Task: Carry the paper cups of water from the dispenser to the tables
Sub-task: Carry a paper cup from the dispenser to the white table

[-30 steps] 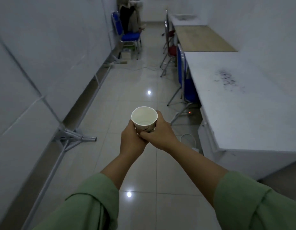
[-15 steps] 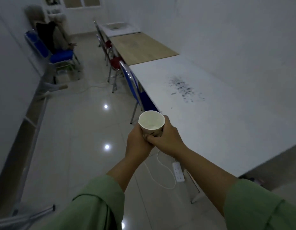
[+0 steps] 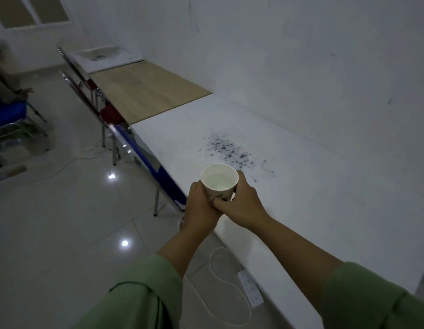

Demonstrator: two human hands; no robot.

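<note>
Fingers of both hands wrap the cup (image 3: 219, 182) closed: left hand (image 3: 201, 206) at its 8 o'clock side, right hand (image 3: 241, 202) at 4 o'clock, thumb across the front. Upright with water inside, the cup sits above the white table's (image 3: 301, 198) near edge. Dark specks (image 3: 227, 150) lie at 12 o'clock; a power strip (image 3: 250, 289) on the floor at 5 o'clock.

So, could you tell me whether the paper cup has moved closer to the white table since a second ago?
Yes. The paper cup was out over the floor, left of the white table; it now sits over the table's near edge, held in both hands.
</note>
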